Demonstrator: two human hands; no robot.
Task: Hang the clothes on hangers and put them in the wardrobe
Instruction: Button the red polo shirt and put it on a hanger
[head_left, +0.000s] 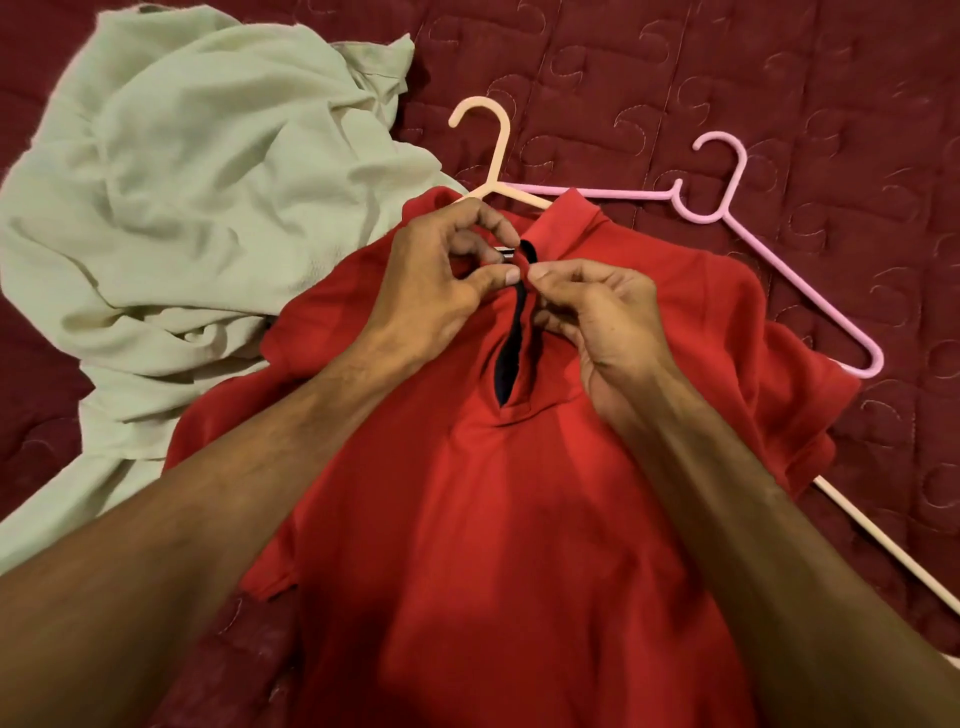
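Red polo shirt (493, 519) lay on the bedspread (779, 78), mid-fastening
Pale garment (182, 182) lay heaped aside; left hand (431, 280) and right hand (602, 322) each pinched a placket edge, probably buttoning it around the cream hanger (492, 184); pink hanger (709, 215) lay spare.

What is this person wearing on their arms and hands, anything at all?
Nothing that shows. The left hand and right hand are bare: no gloves or rings in view. The left forearm and right forearm are bare to the picture's edge, with no sleeve, watch or bracelet in view.
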